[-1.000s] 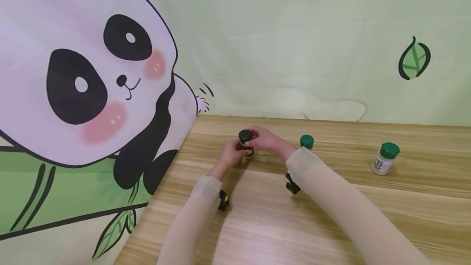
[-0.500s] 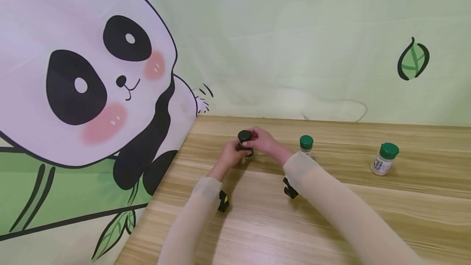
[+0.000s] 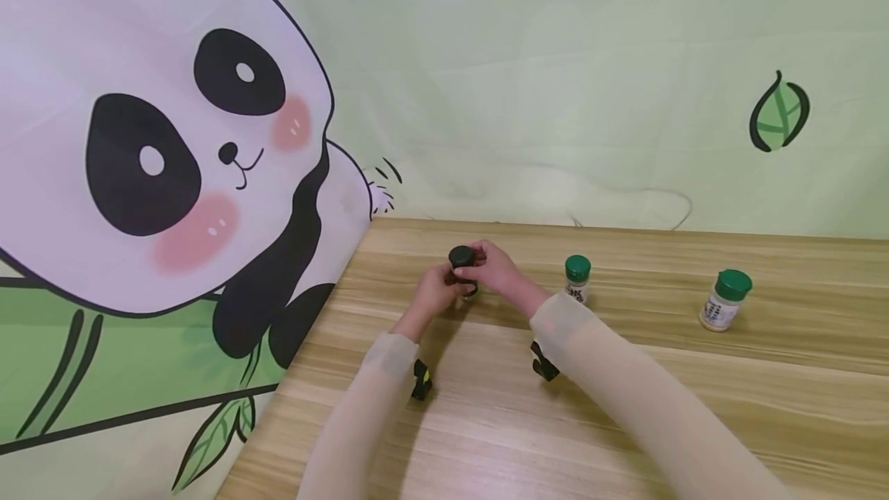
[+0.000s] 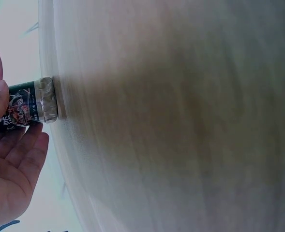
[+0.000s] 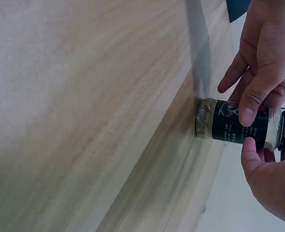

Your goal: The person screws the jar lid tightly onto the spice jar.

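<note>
A small glass seasoning jar (image 3: pixel 462 257) with a black cap and dark label stands upright at the left of the table, its base right at the wood. My left hand (image 3: pixel 436 289) grips its body, thumb across the front. My right hand (image 3: pixel 495 265) holds the upper part near the cap from the other side. In the left wrist view the jar (image 4: pixel 21 107) shows a printed picture label and clear base. The right wrist view has the left hand (image 5: pixel 265 58) around the label of the jar (image 5: pixel 229 121), and the right hand (image 5: pixel 275 181) by the cap.
Two seasoning jars with green caps stand to the right: one (image 3: pixel 577 276) beside my right forearm, another (image 3: pixel 725 301) farther right. The wooden table (image 3: pixel 486 423) meets a panda-printed cloth (image 3: pixel 278 199) at the left and a pale green cloth at the back.
My right wrist and forearm have shifted slightly left and down, uncovering more of the nearer green-capped jar. Both hands stay on the black-capped jar, which keeps its place.
</note>
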`<state>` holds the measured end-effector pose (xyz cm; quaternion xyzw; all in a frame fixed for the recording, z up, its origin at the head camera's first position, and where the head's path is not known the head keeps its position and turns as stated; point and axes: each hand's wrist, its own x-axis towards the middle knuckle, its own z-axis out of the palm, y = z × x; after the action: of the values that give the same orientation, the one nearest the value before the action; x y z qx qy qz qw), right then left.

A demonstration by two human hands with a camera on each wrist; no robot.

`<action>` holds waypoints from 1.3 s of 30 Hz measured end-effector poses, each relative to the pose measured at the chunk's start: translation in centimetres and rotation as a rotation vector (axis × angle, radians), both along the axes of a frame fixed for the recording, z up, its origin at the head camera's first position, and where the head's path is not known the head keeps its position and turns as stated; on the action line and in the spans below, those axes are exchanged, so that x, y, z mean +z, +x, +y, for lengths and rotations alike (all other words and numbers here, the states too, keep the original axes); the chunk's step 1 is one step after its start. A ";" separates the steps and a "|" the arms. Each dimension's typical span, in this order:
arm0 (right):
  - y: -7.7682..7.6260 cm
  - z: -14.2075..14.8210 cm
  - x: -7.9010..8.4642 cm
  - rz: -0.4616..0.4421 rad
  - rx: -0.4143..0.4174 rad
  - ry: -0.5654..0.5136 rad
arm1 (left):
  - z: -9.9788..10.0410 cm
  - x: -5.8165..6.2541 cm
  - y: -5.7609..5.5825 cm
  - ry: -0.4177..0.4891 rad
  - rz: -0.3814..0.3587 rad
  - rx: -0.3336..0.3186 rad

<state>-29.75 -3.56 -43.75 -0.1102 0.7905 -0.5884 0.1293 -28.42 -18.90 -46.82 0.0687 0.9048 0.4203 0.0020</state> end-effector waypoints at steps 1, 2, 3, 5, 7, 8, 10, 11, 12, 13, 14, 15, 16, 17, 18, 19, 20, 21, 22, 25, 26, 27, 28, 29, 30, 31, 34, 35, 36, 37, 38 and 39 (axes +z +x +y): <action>0.1 0.0 -0.1 0.007 -0.009 0.005 | 0.0 0.0 0.0 -0.003 0.002 0.001; 0.1 -0.1 -0.1 0.011 -0.017 0.004 | 0.0 -0.1 0.0 -0.008 0.005 0.001; 0.2 -0.1 -0.2 0.010 -0.025 -0.004 | 0.0 -0.1 0.0 -0.011 0.007 0.002; 0.3 -0.2 -0.3 0.015 -0.039 -0.022 | 0.0 -0.1 -0.1 -0.017 0.010 0.005; 0.4 -0.2 -0.4 0.019 -0.052 -0.044 | 0.1 -0.1 -0.1 -0.021 0.012 0.009; 0.5 -0.2 -0.4 0.021 -0.059 -0.057 | 0.1 -0.1 -0.1 -0.021 0.012 0.011; 0.7 -0.3 -0.4 0.026 -0.071 -0.075 | 0.1 -0.1 0.0 -0.022 0.011 0.015; 0.7 -0.4 -0.4 0.029 -0.077 -0.085 | 0.1 -0.1 -0.1 -0.023 0.012 0.016; 0.8 -0.4 -0.4 0.033 -0.084 -0.086 | 0.1 0.0 -0.1 -0.024 0.016 0.016; 0.8 -0.5 -0.4 0.037 -0.091 -0.088 | 0.2 0.0 -0.1 -0.021 0.015 0.016; 0.8 -0.5 -0.4 0.040 -0.096 -0.090 | 0.2 0.0 -0.1 -0.020 0.017 0.016; 0.8 -0.5 -0.4 0.040 -0.099 -0.091 | 0.2 0.0 -0.1 -0.017 0.016 0.016; 0.8 -0.5 -0.4 0.039 -0.101 -0.092 | 0.2 0.0 -0.1 -0.013 0.016 0.015; 0.8 -0.5 -0.4 0.034 -0.100 -0.093 | 0.2 0.0 -0.2 -0.011 0.016 0.015; 0.7 -0.5 -0.4 0.026 -0.099 -0.093 | 0.2 0.0 -0.2 -0.005 0.014 0.015; 0.6 -0.4 -0.4 0.020 -0.094 -0.089 | 0.2 0.0 -0.2 -0.005 0.012 0.019; 0.6 -0.4 -0.4 0.013 -0.086 -0.081 | 0.2 0.0 -0.2 -0.001 0.012 0.019; 0.5 -0.3 -0.3 0.005 -0.072 -0.074 | 0.2 0.0 -0.2 0.003 0.009 0.020; 0.4 -0.2 -0.2 -0.003 -0.052 -0.067 | 0.1 -0.1 -0.2 0.006 0.012 0.019; 0.0 0.4 0.1 -0.029 0.044 -0.053 | 0.1 0.0 -0.1 0.015 0.015 0.015; -0.1 0.5 0.3 -0.041 0.080 -0.054 | 0.1 0.0 -0.1 0.020 0.016 0.010; -0.3 0.7 0.4 -0.057 0.115 -0.061 | 0.0 0.0 -0.1 0.019 0.017 0.009; -0.5 0.9 0.5 -0.068 0.147 -0.063 | 0.0 0.0 -0.1 0.019 0.017 0.008; -0.6 1.1 0.6 -0.085 0.174 -0.066 | 0.0 0.0 -0.1 0.017 0.013 0.009; -0.8 1.2 0.7 -0.109 0.193 -0.067 | 0.0 -0.1 -0.1 0.010 0.014 0.008; -0.9 1.2 0.9 -0.128 0.208 -0.067 | 0.0 -0.1 -0.1 0.003 0.015 0.008; -1.4 1.5 1.5 -0.175 0.251 -0.046 | 0.0 -0.2 -0.1 -0.003 0.009 0.007; -1.5 1.5 1.7 -0.192 0.264 -0.040 | 0.0 -0.2 -0.1 -0.006 0.009 0.007; -1.6 1.6 1.9 -0.205 0.277 -0.034 | 0.0 -0.2 -0.1 -0.007 0.009 0.008; -1.7 1.7 2.0 -0.210 0.290 -0.026 | 0.0 -0.2 0.0 -0.006 0.009 0.009; -1.8 1.7 2.1 -0.212 0.299 -0.017 | 0.0 -0.2 0.0 -0.007 0.010 0.008; -1.9 1.8 2.1 -0.211 0.305 -0.010 | 0.1 -0.3 -0.1 -0.010 0.012 0.007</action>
<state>-31.61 -1.78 -41.61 -0.1669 0.7439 -0.5741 0.2988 -28.47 -18.82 -47.08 0.0680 0.9072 0.4152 -0.0045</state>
